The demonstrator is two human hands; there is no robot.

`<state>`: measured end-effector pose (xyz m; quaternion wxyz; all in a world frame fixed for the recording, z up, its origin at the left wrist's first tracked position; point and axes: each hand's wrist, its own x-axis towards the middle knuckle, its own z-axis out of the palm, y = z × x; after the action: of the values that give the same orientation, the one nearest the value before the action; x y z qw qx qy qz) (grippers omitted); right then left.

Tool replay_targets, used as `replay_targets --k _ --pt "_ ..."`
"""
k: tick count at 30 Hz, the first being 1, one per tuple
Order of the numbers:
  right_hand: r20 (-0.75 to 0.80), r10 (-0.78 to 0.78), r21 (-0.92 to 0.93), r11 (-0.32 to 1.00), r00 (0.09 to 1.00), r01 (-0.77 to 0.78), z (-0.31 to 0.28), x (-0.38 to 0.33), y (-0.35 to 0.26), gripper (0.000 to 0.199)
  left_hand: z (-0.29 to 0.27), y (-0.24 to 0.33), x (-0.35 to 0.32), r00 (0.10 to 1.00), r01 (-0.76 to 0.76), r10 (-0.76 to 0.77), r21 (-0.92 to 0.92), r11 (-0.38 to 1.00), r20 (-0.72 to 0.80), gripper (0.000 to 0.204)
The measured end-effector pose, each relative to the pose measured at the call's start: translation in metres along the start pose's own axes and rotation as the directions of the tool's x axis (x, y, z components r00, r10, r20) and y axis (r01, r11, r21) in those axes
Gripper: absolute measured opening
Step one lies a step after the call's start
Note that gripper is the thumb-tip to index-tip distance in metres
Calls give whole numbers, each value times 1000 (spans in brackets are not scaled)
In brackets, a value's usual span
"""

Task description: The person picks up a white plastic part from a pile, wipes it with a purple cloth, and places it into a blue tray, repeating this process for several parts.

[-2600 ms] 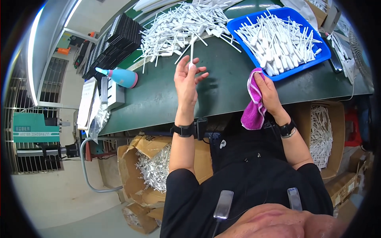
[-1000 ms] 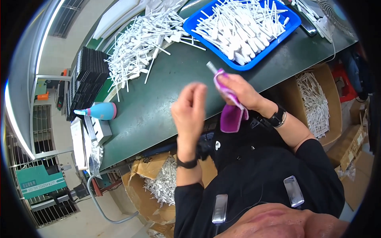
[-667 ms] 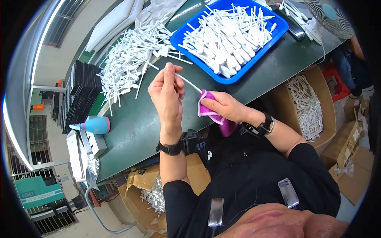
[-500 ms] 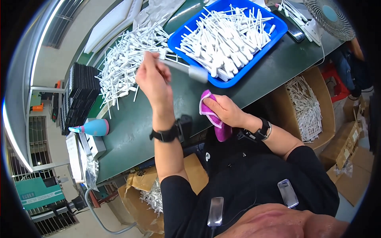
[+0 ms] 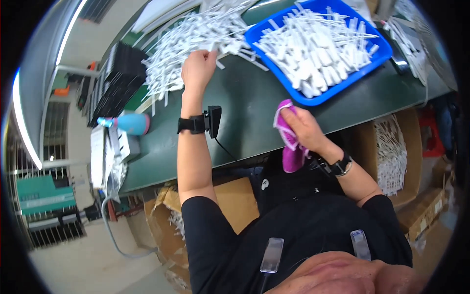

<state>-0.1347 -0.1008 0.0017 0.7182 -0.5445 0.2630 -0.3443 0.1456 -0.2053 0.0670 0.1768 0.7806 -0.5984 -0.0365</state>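
Observation:
My left hand (image 5: 199, 69) reaches to the near edge of a loose pile of white foam-tipped sticks (image 5: 188, 36) on the green table. Its thumb and fingers are pinched together at the sticks; what lies between them is blurred and partly hidden. My right hand (image 5: 307, 130) grips a folded purple cloth (image 5: 290, 128) with pale edging, just over the table's front edge. Ahead of it stands a blue tray (image 5: 320, 101) heaped with more white foam-tipped sticks (image 5: 313, 54). Neither hand touches the tray.
At the left are stacked black trays (image 5: 115, 78), a blue-and-pink spray bottle (image 5: 132, 124) and a small white box (image 5: 128, 147). Cardboard boxes with white sticks stand below the table at right (image 5: 413, 147) and left (image 5: 164, 230). A fan (image 5: 433, 49) is at far right.
My left hand has moved away from the tray's side to the pile; the foam-tipped stick plainly seen in it before cannot be made out now. My right hand still holds the cloth. The view has shifted.

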Motion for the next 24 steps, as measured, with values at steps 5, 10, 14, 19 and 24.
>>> replay_targets --k 5,10,14,19,24 --pt "-20 -3 64 998 1000 4 -2 2 0 31 -3 -55 -20 990 143 -138 297 944 -37 41" --pt "-27 -18 88 996 999 21 -3 3 4 31 18 -57 -20 998 57 -53 154 986 -27 38" --pt "-38 -38 48 998 999 40 0 2 2 31 34 -49 -8 986 12 8 119 993 -167 37" --pt "-27 -30 18 999 999 30 1 2 3 31 34 -55 -7 987 -46 77 214 976 -140 38" --pt "-57 -58 40 997 997 61 0 2 4 30 9 -33 -57 1000 -1 3 -82 997 16 39"
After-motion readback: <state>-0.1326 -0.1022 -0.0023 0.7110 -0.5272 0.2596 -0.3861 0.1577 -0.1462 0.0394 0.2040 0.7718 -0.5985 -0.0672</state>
